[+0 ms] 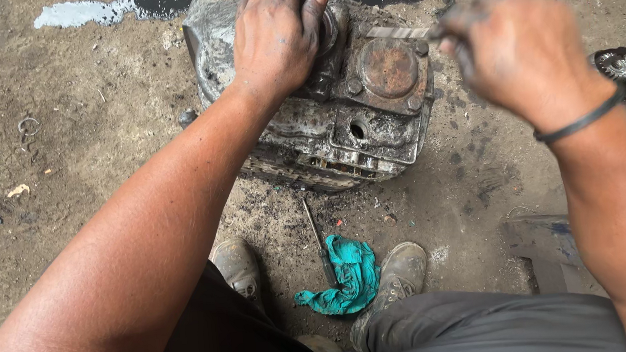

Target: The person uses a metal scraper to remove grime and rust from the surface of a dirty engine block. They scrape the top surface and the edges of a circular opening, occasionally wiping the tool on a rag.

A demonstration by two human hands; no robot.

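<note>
Pressing one engine block (370,128), the left hand (273,38) lies spread; the right hand (523,52) grips one metal strip (399,32).

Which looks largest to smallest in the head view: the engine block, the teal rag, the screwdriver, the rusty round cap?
1. Engine block
2. Teal rag
3. Rusty round cap, more area than the screwdriver
4. Screwdriver, thin, partly on the rag

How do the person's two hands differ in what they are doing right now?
The left hand lies palm-down on the greasy engine block, sharp in the picture; the right hand is off to the block's side, blurred. The left hand holds no tool, while the right grips a thin metal tool pointing at the block. Only the right wrist wears a dark band. Both are grimy.
</note>
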